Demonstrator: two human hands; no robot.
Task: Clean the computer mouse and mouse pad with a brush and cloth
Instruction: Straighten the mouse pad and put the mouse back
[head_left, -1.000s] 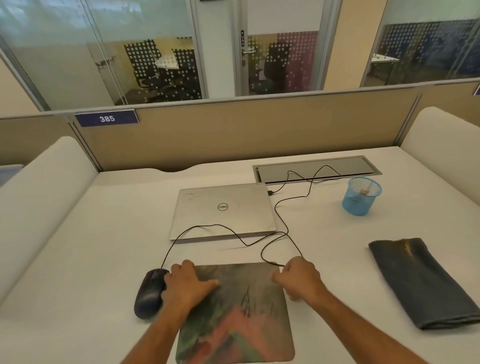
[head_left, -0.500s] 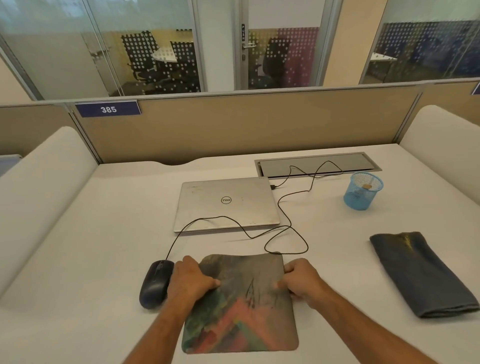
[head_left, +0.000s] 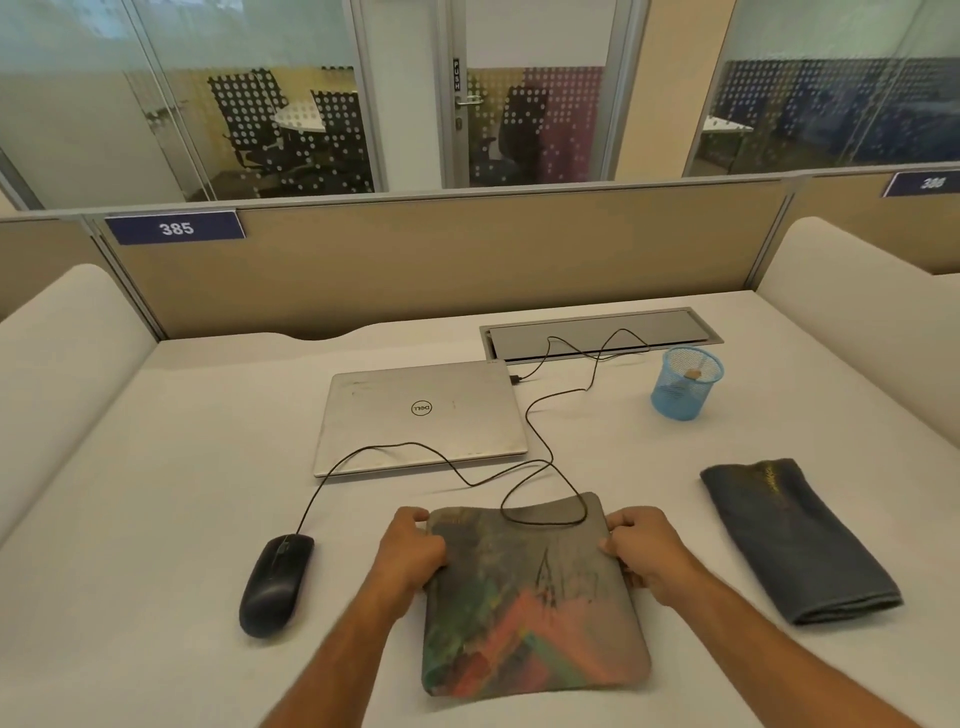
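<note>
Partly hidden brush (head_left: 691, 375) inside cup (head_left: 685, 384)

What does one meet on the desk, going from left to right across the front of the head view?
mouse → left hand → mouse pad → right hand → folded dark cloth

Both hands gripping mouse pad (head_left: 530, 613) edges, mouse (head_left: 275, 584) left, cloth (head_left: 797, 540) right

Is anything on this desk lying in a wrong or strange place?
Yes: a loop of the thin black mouse cable lies across the far edge of the multicoloured mouse pad, which both hands hold by its sides. That edge curls up slightly.
</note>
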